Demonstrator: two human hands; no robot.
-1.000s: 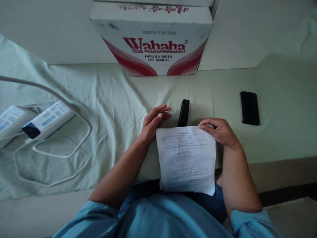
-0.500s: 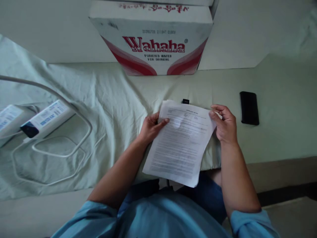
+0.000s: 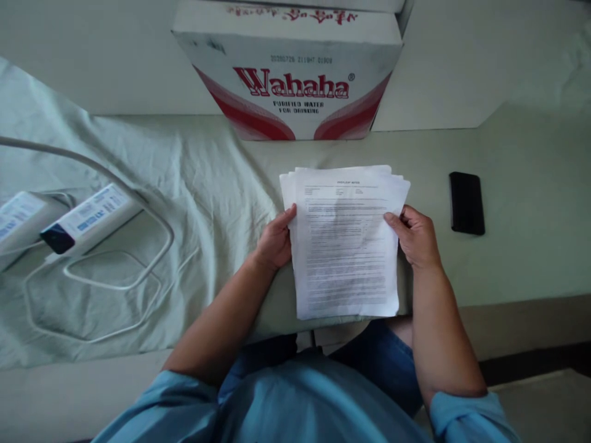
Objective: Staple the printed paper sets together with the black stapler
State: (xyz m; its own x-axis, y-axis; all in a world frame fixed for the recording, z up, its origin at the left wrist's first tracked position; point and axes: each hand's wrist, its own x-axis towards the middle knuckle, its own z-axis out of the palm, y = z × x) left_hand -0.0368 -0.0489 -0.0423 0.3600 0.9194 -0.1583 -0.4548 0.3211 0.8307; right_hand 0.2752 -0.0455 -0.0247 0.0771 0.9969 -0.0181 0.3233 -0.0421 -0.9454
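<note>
- Printed sheets [image 3: 346,258] are between the two hands, in a loose stack with the top page facing up and lines of dark text running across it.
- Left hand [image 3: 276,239] has hold of the stack by its left edge, above the middle; the thumb lies along the paper's margin and the fingers curl in below it, partly out of sight, so how tightly they press I cannot tell.
- Right hand [image 3: 418,237] pinches the opposite edge at about the same height, thumb on top of the page, with the other fingers bent and partly hidden behind the paper.
- Beyond both hands, the stack's far end is uneven: corners of lower pages stick out past the top page on either side.
- Nearer the body than the hands, the bottom edge of the stack lies close to the front of the pale green cloth [image 3: 217,197]; whether the pages rest on it or hang just above it I cannot tell.
- To the right of the right hand, well apart from it, a black phone-like object [image 3: 467,203] lies flat.
- Straight ahead of the hands, past the paper, stands a red and white Wahaha carton [image 3: 286,55].
- Far to the left of the left hand are two white boxes, one [image 3: 95,215] with a dark end, and a looping pale cable [image 3: 60,149].
</note>
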